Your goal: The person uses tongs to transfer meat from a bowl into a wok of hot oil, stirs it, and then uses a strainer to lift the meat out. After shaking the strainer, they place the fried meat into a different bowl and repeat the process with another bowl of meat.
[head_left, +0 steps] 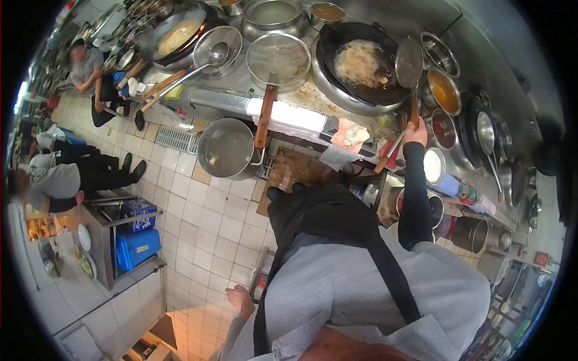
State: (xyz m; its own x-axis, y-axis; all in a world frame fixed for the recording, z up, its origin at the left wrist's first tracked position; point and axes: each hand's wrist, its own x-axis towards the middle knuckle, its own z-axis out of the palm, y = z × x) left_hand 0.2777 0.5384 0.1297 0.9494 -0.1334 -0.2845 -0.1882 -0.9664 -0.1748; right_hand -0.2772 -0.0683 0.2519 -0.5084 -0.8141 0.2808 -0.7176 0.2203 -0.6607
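My right hand (415,132) is closed round the wooden handle of a round strainer (409,62), whose head is over the right rim of a black wok (328,51). Pale food (358,62) bubbles in oil inside that wok. Low beside my body hangs my left hand (239,297), away from the stove, its fingers loosely curled; whether it holds anything is unclear. A second strainer (279,59) with a wooden handle rests on the counter left of the wok. Below its handle stands a large metal pot (226,148) of cloudy liquid.
Another wok (179,37) with pale contents is at the upper left, by a ladle (218,54). Bowls of orange liquid (444,91) and red sauce (441,127) line the right. Two people (53,174) are on the left, one near a steel cart (108,240) and blue bin (137,248).
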